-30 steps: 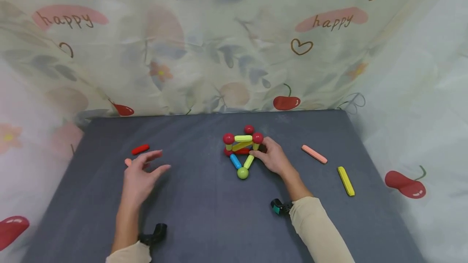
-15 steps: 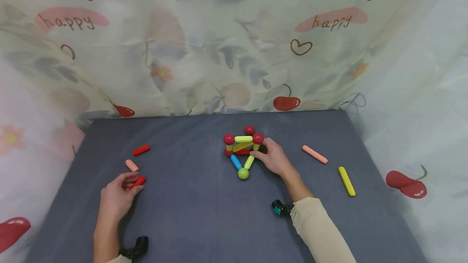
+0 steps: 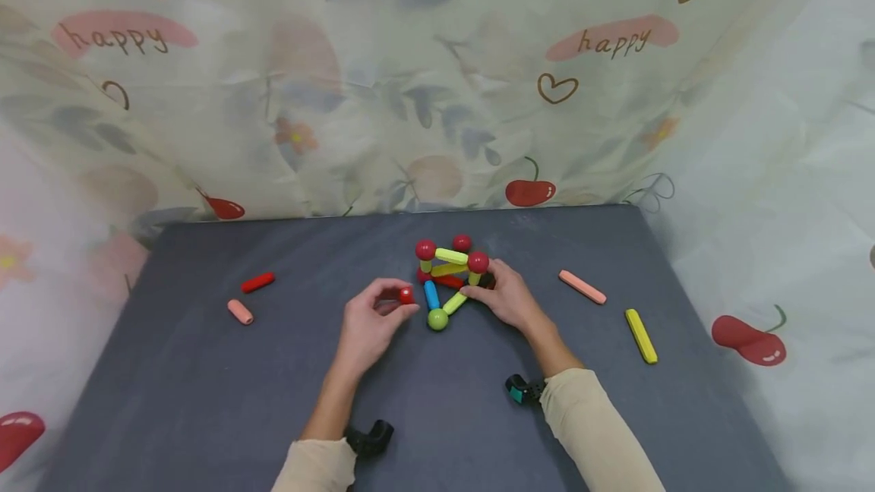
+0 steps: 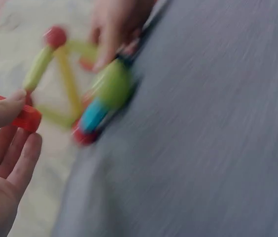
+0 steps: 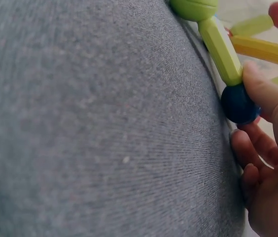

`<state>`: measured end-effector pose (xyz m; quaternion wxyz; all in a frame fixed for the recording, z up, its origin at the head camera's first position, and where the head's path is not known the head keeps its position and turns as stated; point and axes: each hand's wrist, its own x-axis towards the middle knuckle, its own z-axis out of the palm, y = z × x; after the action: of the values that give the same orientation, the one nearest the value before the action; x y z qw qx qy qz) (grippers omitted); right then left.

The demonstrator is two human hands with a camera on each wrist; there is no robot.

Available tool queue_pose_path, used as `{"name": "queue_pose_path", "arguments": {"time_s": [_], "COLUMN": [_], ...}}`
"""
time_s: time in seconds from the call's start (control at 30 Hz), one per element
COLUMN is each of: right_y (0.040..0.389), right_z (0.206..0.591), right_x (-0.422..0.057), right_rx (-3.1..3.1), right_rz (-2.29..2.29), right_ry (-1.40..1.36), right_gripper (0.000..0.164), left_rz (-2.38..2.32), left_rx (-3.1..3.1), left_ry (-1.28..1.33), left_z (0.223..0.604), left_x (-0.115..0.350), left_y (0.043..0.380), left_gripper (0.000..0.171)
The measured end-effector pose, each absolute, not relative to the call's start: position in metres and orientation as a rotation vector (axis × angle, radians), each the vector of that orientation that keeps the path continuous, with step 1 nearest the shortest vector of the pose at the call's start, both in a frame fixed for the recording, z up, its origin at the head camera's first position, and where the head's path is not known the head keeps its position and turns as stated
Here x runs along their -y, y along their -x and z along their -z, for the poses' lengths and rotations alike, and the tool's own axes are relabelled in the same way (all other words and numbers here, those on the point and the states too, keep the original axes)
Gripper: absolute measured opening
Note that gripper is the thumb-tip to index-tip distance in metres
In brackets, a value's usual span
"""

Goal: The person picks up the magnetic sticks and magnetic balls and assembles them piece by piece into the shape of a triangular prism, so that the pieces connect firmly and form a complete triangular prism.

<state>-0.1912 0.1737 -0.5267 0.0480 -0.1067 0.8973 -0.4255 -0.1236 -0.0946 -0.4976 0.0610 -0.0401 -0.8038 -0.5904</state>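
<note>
A ball-and-stick frame of red balls, a green ball and yellow, lime, blue and red rods stands on the dark table. My right hand grips its near right corner, thumb and fingers at a dark blue ball that the head view mostly hides. Between thumb and fingers my left hand pinches a short red rod, just left of the frame. In the head view the end of that rod faces the camera, close to the blue rod.
On the left lie another red rod and a short pink rod. A longer pink rod and a yellow rod lie to the right. Patterned cloth hangs behind the table's far edge.
My left hand took hold of a red rod at the left and carried it right, up to the frame. The frame has turned slightly, its green ball shifting left, with my right hand still on it.
</note>
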Motion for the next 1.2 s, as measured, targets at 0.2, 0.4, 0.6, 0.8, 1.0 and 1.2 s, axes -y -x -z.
{"name": "queue_pose_path", "arguments": {"time_s": [0.2,0.4,0.6,0.8,1.0,1.2], "right_y": [0.191,0.189,0.177,0.157,0.147,0.147], "right_z": [0.53,0.53,0.526,0.521,0.521,0.522], "right_x": [-0.177,-0.181,-0.188,-0.213,-0.237,-0.236], "right_rx": [-2.73,-2.744,-2.821,-2.912,-2.929,-2.927], "right_rz": [1.316,1.313,1.18,1.065,1.052,1.092], "right_ry": [0.344,0.325,0.246,0.074,-0.059,-0.039], "right_gripper": [0.047,0.046,0.045,0.04,0.043,0.045], "left_rz": [1.791,1.769,1.75,1.745,1.618,1.358], "left_rx": [2.44,2.467,2.573,2.599,2.651,2.836], "left_ry": [0.135,0.166,0.245,0.3,0.348,0.353], "left_z": [0.51,0.516,0.516,0.509,0.502,0.508], "left_x": [0.063,0.058,0.06,0.067,0.05,0.027], "left_y": [0.133,0.136,0.14,0.16,0.207,0.251], "left_gripper": [0.031,0.031,0.041,0.047,0.043,0.049]}}
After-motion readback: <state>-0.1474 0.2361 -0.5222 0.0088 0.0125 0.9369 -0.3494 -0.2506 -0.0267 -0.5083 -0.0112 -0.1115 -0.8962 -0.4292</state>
